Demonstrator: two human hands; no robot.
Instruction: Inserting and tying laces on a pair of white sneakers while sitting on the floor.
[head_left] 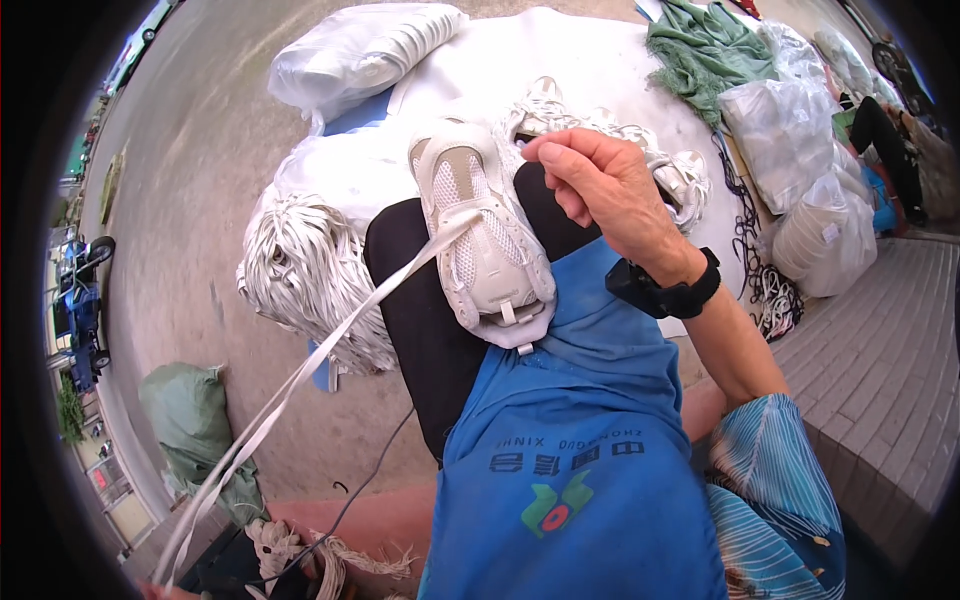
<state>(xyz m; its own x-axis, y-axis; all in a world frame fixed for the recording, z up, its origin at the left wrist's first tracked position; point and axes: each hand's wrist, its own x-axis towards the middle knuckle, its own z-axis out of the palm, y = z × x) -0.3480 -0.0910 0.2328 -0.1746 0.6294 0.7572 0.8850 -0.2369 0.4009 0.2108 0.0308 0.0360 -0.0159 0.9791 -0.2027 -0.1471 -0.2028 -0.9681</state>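
Observation:
A beige and white mesh shoe upper (490, 260) lies across my lap on black-clad legs. A flat white shoelace (345, 325) comes out of its middle and stretches taut in two strands toward the lower left. My left hand (163, 592) shows only as a sliver at the bottom left edge, where the lace strands end in its grip. Raised just right of the shoe, my right hand (605, 190) has its fingers curled and its thumb against the index finger. Whatever it may hold is hidden. A black band (665, 285) circles that wrist.
A thick bundle of white laces (305, 270) hangs left of my knee. More shoe uppers (685, 185) lie on the white sheet (560, 50) ahead. Plastic-wrapped stacks (365, 50) and clear bags (825, 235) surround it. A green sack (190, 420) sits at left, slatted boards (890, 340) at right.

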